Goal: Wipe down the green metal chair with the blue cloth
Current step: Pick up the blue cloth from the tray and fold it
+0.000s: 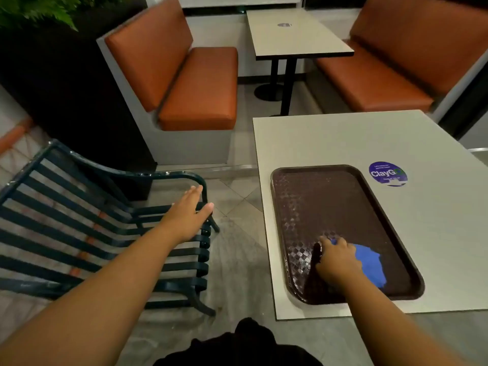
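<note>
The dark green metal chair (79, 220) with slatted seat and back stands at the left on the tiled floor. My left hand (188, 213) reaches over its front right corner, fingers straight, thumb touching the curved armrest. The blue cloth (369, 264) lies crumpled in the near part of a dark brown tray (330, 202) on the white table. My right hand (336, 258) rests on the cloth's left side with its fingers curled around the cloth.
The white table (396, 138) with a round blue sticker (387, 173) fills the right side. Orange booth benches (195, 88) and a second table (293, 33) stand beyond. A dark planter wall (66, 88) rises behind the chair. Tiled floor (237, 247) separates chair and table.
</note>
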Demonstrator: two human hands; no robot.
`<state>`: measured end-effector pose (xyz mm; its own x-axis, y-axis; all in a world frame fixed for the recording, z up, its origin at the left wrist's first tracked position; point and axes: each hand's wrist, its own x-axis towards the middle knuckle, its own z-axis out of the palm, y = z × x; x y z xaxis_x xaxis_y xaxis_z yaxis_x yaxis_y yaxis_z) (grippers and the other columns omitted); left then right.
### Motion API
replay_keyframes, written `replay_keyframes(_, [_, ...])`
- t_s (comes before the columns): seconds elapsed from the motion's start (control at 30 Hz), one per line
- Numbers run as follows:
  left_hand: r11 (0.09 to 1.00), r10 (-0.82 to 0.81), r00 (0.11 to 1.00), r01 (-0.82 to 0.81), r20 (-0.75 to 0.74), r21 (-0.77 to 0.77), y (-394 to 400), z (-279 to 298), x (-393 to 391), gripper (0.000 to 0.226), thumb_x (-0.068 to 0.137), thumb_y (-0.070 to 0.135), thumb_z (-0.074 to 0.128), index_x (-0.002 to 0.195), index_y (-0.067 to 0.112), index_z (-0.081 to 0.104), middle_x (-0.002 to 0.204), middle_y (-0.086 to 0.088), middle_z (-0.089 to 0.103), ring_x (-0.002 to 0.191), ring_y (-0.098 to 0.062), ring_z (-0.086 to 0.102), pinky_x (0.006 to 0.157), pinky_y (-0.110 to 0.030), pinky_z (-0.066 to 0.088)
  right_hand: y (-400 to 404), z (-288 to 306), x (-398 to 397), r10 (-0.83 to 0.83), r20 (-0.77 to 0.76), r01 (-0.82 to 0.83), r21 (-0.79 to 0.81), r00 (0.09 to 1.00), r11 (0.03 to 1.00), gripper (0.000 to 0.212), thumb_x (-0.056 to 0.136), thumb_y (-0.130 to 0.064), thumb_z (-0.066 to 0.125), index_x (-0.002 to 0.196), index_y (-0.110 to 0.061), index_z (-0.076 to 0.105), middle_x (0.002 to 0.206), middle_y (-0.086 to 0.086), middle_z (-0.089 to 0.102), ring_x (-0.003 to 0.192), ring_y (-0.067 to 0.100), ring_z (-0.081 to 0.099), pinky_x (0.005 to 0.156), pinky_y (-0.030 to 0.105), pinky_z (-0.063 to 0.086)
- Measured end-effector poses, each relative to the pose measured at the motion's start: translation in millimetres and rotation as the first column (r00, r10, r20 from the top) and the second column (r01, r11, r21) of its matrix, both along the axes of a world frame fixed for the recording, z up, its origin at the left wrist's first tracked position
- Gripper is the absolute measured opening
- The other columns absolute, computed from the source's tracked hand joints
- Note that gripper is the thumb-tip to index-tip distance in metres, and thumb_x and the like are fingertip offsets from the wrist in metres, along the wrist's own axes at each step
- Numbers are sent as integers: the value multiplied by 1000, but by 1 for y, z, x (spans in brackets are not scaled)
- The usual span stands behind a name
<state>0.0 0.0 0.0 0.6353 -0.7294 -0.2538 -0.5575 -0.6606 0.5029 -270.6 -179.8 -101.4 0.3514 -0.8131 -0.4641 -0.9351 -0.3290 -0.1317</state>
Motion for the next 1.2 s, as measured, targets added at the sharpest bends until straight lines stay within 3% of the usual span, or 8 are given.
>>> replay_keyframes(0.3, [998, -25, 999, 27, -42, 64, 6, -7, 1, 63, 98, 45, 40, 151, 27, 11, 160, 4, 4, 146, -26, 10, 117, -51, 18, -13, -8, -13, -31, 1, 30, -211, 1000, 977, 37, 88, -13, 55, 124, -14, 46, 121, 14, 43, 103, 34, 48, 73, 31, 39])
replay_keyframes(0.4, [998, -37, 999, 38, -34, 48, 6, -6, -2, 63, 97, 43, 42, 151, 27, 13, 160, 5, 6, 146, -23, 13, 116, -46, 20, -19, 8, -11, -47, 280, 91, -147, 959, 985, 25, 82, -8, 61, 107, -14, 57, 102, 9, 52, 81, 27, 54, 67, 33, 45])
replay_keyframes(0.53, [998, -56, 990, 55, -130, -12, 5, 0, -4, 61, 95, 40, 51, 149, 34, 22, 158, 5, 17, 143, -21, 22, 112, -42, 26, -9, 49, 16, -300, 693, 130, 288, 656, 949, 24, 80, 0, 64, 96, -18, 64, 92, 3, 67, 82, 22, 63, 71, 35, 52])
replay_keyframes(0.6, [997, -69, 967, 56, -244, -60, 3, 3, -5, 57, 93, 40, 55, 145, 41, 29, 156, 5, 24, 141, -21, 27, 110, -43, 30, -2, 62, 35, -571, 716, 3, 623, 402, 783, 25, 82, 8, 59, 97, -12, 63, 92, 11, 68, 79, 28, 64, 71, 43, 50])
replay_keyframes(0.67, [991, -108, 933, 75, -344, -110, 2, 6, -7, 56, 90, 41, 59, 140, 47, 34, 155, 7, 26, 141, -20, 27, 108, -44, 32, 4, 69, 52, -733, 607, -155, 792, 307, 591, 21, 81, 4, 60, 95, -10, 59, 89, 14, 64, 74, 27, 60, 63, 38, 45])
replay_keyframes(0.87, [972, -178, 737, 27, -652, -234, 6, 10, -11, 69, 71, 49, 77, 132, 36, 47, 137, 7, 52, 128, -10, 46, 110, -41, 36, 31, 82, 97, -844, 398, -503, 845, 359, 184, 49, 78, -14, 68, 120, 10, 55, 107, 22, 65, 92, 28, 67, 82, 34, 57])
replay_keyframes(1.03, [979, -57, 738, -91, -673, -183, 28, 7, -4, 58, 73, 45, 77, 125, 28, 56, 120, 5, 66, 114, -15, 59, 102, -41, 45, 55, 86, 130, -860, 262, -584, 810, 438, -51, 51, 83, -26, 70, 122, 4, 59, 118, 23, 62, 101, 28, 66, 84, 34, 57])
replay_keyframes(1.2, [859, 127, 570, -472, -812, -197, 60, 3, 3, 31, 91, 30, 59, 119, 17, 61, 113, -7, 70, 109, -25, 63, 101, -44, 46, 76, 85, 153, -812, 386, -638, 770, 437, 23, 52, 79, -7, 54, 131, -7, 48, 122, 18, 59, 100, 29, 60, 87, 38, 52])
